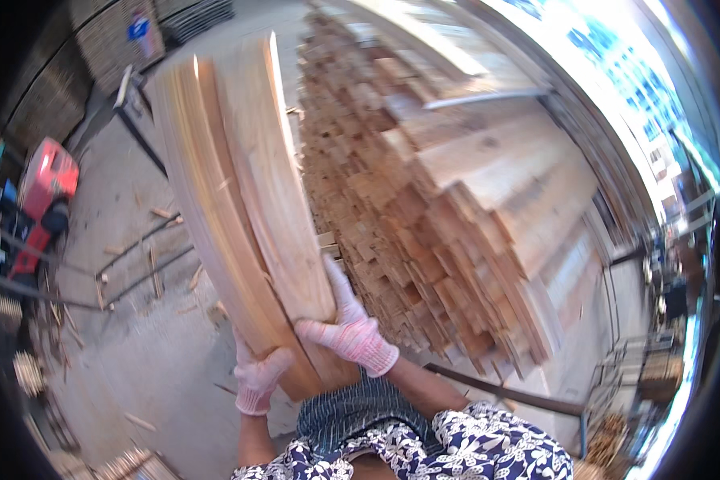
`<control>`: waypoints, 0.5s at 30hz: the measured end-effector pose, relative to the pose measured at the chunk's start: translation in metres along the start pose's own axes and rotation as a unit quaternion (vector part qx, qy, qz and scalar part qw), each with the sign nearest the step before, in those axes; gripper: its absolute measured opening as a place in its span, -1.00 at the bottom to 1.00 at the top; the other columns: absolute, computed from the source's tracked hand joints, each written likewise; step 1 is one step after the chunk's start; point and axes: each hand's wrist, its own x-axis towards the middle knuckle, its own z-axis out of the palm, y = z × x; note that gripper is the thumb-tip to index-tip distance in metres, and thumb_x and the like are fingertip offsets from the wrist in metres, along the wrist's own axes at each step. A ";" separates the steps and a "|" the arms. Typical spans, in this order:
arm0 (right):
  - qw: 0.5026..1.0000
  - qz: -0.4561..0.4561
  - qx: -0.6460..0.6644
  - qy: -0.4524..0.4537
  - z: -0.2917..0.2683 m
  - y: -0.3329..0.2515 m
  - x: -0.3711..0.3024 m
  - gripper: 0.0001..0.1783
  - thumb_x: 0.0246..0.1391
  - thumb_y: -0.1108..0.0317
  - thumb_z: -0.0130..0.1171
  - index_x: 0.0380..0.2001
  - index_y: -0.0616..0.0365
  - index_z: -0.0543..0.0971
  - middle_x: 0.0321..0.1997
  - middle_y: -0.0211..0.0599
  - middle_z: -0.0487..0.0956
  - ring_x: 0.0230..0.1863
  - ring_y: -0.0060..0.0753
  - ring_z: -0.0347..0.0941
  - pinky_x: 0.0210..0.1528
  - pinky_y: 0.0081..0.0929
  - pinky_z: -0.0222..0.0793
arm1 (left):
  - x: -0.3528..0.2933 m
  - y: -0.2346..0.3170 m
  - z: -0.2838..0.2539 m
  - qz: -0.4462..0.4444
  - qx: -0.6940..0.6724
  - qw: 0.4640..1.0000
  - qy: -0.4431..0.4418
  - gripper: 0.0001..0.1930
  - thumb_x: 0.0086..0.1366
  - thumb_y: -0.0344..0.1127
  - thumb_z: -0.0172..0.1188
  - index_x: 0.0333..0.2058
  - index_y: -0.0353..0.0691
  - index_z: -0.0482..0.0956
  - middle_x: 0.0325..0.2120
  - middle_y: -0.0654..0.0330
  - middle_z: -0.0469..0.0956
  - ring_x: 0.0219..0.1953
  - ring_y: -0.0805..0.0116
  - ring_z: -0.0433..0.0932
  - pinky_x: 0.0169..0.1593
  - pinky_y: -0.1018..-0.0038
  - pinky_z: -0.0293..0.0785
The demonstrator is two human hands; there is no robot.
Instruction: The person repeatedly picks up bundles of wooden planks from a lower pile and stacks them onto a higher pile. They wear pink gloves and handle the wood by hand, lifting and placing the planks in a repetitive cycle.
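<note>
I carry a bundle of long pale wooden boards (240, 192), its near end at my chest and its far end pointing away up the picture. My left hand (258, 376), in a pink-and-white knit glove, grips the bundle's near end from below on the left. My right hand (348, 324), gloved the same way, lies on the top board's right edge near its end. Both forearms come out of floral sleeves at the lower edge.
A big stack of sawn timber (448, 200) fills the right, its board ends close to my right hand. A red machine (44, 200) stands at the left. Wood scraps and metal bars (144, 256) lie on the concrete floor. More stacked boards (112, 36) rise at the top left.
</note>
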 end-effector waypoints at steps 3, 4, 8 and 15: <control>0.981 -0.093 -0.110 0.128 -0.021 -0.048 -0.015 0.19 -0.06 0.47 0.49 0.53 0.19 -0.04 0.42 -0.06 0.26 0.41 -0.22 0.22 0.40 -0.32 0.21 | 0.023 0.056 0.038 0.127 0.058 0.987 -0.079 -0.05 0.05 -0.27 0.54 0.33 -0.24 0.13 0.09 0.04 0.52 0.09 0.22 0.55 0.12 0.33 0.54; 0.977 -0.090 -0.067 0.181 -0.031 -0.069 -0.024 0.19 -0.07 0.49 0.48 0.53 0.17 -0.04 0.40 -0.08 0.28 0.38 -0.22 0.25 0.38 -0.29 0.24 | 0.033 0.075 0.059 0.147 0.042 0.977 -0.147 -0.04 0.05 -0.27 0.54 0.33 -0.25 0.13 0.09 0.03 0.52 0.10 0.23 0.54 0.15 0.33 0.52; 0.925 -0.125 -0.011 0.359 -0.084 -0.127 -0.063 0.09 0.01 0.54 0.38 0.52 0.07 -0.02 0.33 -0.18 0.36 0.28 -0.27 0.37 0.24 -0.29 0.43 | 0.053 0.137 0.144 0.239 0.073 0.921 -0.300 -0.10 0.05 -0.27 0.55 0.29 -0.29 0.19 0.07 -0.01 0.52 0.11 0.24 0.53 0.20 0.30 0.47; 0.828 0.032 -0.175 0.532 -0.191 -0.176 -0.123 -0.08 0.16 0.12 0.34 0.47 0.10 0.12 0.27 -0.09 0.47 0.19 -0.24 0.50 0.22 -0.35 0.45 | 0.086 0.223 0.255 0.268 0.264 0.839 -0.394 -0.21 0.06 -0.19 0.49 0.18 -0.37 0.27 -0.08 -0.14 0.60 0.00 0.07 0.60 0.11 0.21 0.52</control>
